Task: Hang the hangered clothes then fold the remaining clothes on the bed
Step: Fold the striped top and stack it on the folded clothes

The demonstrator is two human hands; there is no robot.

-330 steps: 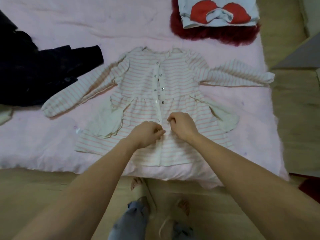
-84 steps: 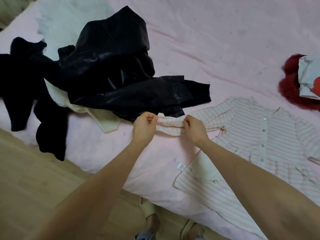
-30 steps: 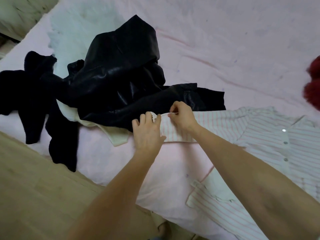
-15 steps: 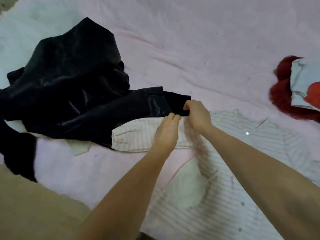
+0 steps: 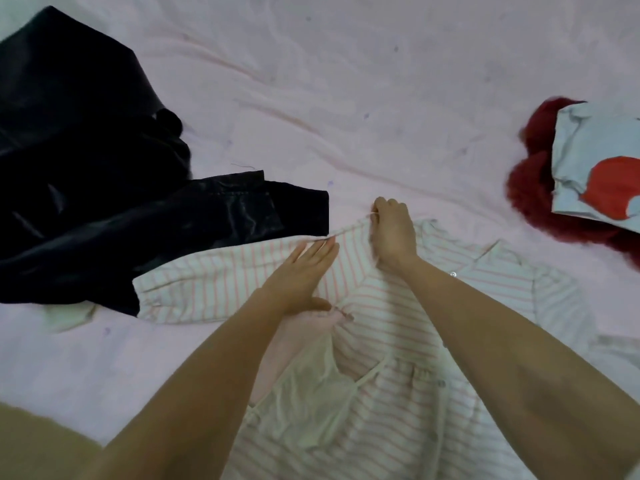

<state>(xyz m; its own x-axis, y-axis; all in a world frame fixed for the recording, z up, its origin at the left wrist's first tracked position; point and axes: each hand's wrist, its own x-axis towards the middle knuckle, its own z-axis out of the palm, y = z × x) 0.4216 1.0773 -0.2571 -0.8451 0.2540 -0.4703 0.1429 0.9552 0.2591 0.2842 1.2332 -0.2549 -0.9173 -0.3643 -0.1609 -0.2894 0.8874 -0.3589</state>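
Left hand (image 5: 300, 277) lies flat on striped dress (image 5: 398, 358) sleeve; right hand (image 5: 393, 232) pinches its shoulder seam.

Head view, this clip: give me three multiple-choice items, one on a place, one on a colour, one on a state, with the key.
1. Where does the black jacket lie relative to the striped dress?
A. to its left, overlapping the sleeve
B. on its skirt
C. to its right

2. What colour are the dress's stripes?
A. blue
B. pink
C. green

3. How is the left hand placed?
A. curled in a fist
B. lifted off the bed
C. flat, fingers straight, on the sleeve

Key:
1 A, the jacket's dark edge covers the sleeve's upper side at the left.
2 B, thin pink lines run across white cloth.
3 C, the straight fingers lie on the sleeve, while the right hand pinches the cloth at the shoulder.
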